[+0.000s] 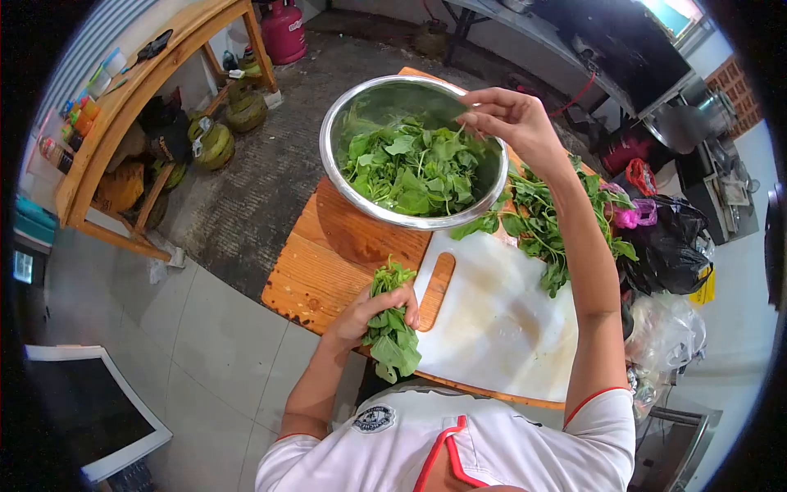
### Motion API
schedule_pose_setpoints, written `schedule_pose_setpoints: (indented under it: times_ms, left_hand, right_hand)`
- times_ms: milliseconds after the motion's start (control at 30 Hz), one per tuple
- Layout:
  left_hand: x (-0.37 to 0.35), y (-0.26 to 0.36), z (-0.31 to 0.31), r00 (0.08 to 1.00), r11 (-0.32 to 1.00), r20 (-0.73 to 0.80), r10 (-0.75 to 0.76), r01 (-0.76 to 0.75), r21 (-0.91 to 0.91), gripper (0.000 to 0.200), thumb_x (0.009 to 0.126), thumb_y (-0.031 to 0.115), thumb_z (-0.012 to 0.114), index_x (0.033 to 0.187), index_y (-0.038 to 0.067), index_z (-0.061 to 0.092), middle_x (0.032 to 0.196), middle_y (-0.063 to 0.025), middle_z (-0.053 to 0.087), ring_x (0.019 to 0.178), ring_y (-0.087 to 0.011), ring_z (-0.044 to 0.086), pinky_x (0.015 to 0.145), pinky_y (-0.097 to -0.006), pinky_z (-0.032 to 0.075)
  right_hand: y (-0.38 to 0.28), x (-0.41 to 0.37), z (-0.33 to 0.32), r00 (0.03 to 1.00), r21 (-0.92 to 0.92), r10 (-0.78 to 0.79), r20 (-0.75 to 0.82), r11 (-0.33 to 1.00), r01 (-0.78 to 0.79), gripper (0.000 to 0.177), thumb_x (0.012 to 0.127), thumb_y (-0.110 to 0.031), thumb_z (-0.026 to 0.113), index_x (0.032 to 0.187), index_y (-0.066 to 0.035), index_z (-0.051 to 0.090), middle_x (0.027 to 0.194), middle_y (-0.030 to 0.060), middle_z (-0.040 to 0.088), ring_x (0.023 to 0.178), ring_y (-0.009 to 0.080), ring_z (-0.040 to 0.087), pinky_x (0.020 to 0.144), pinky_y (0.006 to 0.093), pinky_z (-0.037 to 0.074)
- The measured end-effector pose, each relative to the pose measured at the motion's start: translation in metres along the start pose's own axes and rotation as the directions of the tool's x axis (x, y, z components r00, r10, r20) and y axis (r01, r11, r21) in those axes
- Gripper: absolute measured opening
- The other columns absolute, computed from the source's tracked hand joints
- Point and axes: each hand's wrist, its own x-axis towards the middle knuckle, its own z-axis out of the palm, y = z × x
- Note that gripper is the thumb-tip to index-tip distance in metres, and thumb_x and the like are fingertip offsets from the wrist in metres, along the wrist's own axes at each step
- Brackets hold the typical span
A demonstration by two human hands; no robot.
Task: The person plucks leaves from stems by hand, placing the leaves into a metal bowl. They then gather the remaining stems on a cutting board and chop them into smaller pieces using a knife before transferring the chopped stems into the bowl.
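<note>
My left hand [379, 312] is wrapped round a bunch of leafy greens [393, 338], held upright near the table's front edge, with stems at the top and leaves hanging below. My right hand [502, 116] is raised over the right rim of a steel bowl [334, 164], its fingers pinched; what they hold, if anything, is too blurred to tell. Loose green leaves [410, 168] fill much of the bowl. A white cutting board [500, 320] lies in front of the bowl on the wooden table [307, 254]. More leafy stems [545, 221] are heaped behind the board, partly under my right forearm.
Black plastic bags [668, 242] and a clear bag [668, 328] stand right of the table. A wooden shelf [135, 98] with green gas cylinders [215, 146] under it is at the left. A pink cylinder [283, 34] stands at the back.
</note>
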Motion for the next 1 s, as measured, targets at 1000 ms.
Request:
schedule_pose_setpoints:
  times_ms: [1000]
  left_hand:
    - [-0.003,-0.009,-0.002,0.975,0.995,-0.222,0.006,0.015,0.096,0.035,0.096,0.025,0.059,0.123,0.004,0.053,0.111,-0.0025,0.059,0.101,-0.0099,0.057,0.087,-0.027,0.048]
  right_hand:
    - [0.006,-0.106,0.115,0.959,0.053,0.122,0.255,0.989,-0.14,0.005,0.08,0.0,0.074,0.079,-0.001,0.069,0.076,0.0029,0.066,0.052,0.004,0.049,0.046,0.0212,0.036]
